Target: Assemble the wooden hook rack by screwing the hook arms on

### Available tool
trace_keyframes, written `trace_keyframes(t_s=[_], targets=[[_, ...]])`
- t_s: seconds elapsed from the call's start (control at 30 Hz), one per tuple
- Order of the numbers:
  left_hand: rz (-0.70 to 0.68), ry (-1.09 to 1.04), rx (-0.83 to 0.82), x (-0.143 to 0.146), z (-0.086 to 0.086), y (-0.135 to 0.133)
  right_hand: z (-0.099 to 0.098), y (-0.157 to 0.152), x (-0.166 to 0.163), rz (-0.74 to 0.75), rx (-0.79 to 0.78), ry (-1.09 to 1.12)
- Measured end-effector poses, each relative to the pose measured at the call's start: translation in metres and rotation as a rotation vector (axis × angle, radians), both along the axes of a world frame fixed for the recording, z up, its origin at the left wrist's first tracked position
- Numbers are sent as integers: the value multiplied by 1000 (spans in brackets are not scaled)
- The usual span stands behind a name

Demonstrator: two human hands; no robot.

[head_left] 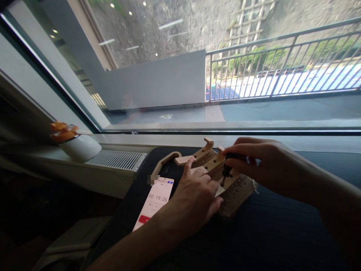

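A small wooden assembly point(208, 160) of light slats with rows of holes lies on the dark table point(267, 233). My left hand point(194, 197) rests on its near side, fingers curled and pressing it down, the index finger stretched toward the slats. My right hand point(254, 162) comes from the right and pinches a small black tool point(226, 170) upright over the wood. A loose curved wooden piece point(166, 160) lies just left of the assembly.
A phone point(154, 203) showing a running timer lies left of my left hand. On the sill at the left stands a white pot point(80, 146) with an orange figure. A vent grille point(117, 160) runs beside it. A large window stands behind.
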State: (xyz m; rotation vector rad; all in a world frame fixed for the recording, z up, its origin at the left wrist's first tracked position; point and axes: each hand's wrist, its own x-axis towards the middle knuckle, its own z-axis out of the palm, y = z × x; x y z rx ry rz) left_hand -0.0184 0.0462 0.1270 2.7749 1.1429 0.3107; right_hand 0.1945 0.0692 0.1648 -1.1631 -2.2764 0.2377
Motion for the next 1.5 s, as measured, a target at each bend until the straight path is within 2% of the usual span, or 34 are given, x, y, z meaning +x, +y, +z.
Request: trace_keyframes(t_s=[0.17, 0.5, 0.6, 0.83, 0.9, 1.17, 1.5], targets=[[7, -3, -10, 1, 3, 0, -2, -2, -1, -100, -76, -50], [6, 3, -6, 1, 3, -1, -4, 1, -11, -208, 18, -80], [-2, -10, 6, 0, 0, 0, -5, 2, -12, -152, -5, -28], [-5, -25, -4, -2, 2, -3, -3, 0, -6, 134, -62, 47], [-5, -21, -12, -2, 3, -3, -3, 0, -5, 153, -64, 49], [-13, -12, -3, -1, 2, 0, -2, 1, -5, -13, -126, 9], [-2, -3, 1, 1, 2, 0, -4, 3, -7, -120, -82, -38]])
